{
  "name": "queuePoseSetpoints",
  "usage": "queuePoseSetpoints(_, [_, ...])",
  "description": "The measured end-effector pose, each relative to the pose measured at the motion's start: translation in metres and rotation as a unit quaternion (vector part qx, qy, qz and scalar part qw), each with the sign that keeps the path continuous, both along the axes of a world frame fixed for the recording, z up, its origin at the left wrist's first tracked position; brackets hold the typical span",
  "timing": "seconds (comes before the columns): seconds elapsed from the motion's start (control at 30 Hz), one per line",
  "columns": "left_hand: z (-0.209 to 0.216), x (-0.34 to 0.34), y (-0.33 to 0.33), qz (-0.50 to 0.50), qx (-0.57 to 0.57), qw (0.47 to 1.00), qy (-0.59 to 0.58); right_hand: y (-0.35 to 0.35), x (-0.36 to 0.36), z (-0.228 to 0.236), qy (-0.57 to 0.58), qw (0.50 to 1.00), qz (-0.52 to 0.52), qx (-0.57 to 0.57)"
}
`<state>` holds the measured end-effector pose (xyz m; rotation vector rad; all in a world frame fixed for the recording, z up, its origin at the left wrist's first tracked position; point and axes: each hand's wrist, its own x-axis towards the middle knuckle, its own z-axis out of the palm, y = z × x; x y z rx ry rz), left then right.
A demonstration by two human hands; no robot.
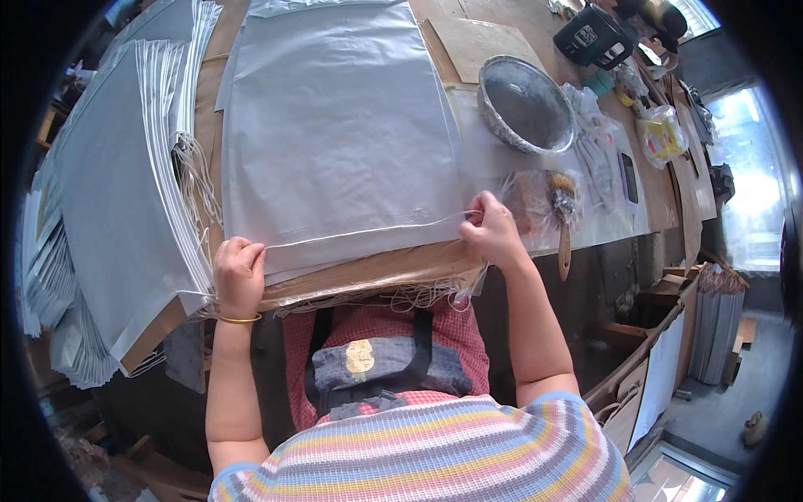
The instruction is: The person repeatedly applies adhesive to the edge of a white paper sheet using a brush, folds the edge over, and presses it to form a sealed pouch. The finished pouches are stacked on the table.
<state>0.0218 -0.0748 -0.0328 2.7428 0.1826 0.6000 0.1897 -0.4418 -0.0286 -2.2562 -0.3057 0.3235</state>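
A thin white string (360, 230) runs across the near end of a large silvery-grey sheet (335, 125) lying on the table. My left hand (239, 272) pinches the string at the sheet's near left corner. At the near right corner my right hand (491, 227) has its fingers closed on the other end. Between the two hands the string lies nearly straight, slightly slanted. More sheets show under the top one at its edges. Loose strings (418, 295) hang in a tangle along the table's front edge, just below the sheet.
Stacked grey sheets (117, 184) with string bundles (196, 180) fill the left side. To the right are a grey bowl (527, 105), a wooden-handled brush (563, 217) on plastic, a phone (627, 177) and a black jug (594, 38). Bundled sheets (717, 326) stand at the far right.
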Motion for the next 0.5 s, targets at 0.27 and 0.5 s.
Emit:
queuePoseSetpoints(0.27, [-0.010, -0.003, -0.003, -0.071, 0.038, 0.997, -0.007, 0.010, -0.002, -0.001, 0.086, 0.992, -0.010, 0.093])
queuePoseSetpoints(0.5, [0.009, -0.001, -0.006, -0.173, -0.011, 0.984, 0.050, 0.021, -0.020, -0.010, -0.445, 0.879, 0.160, -0.063])
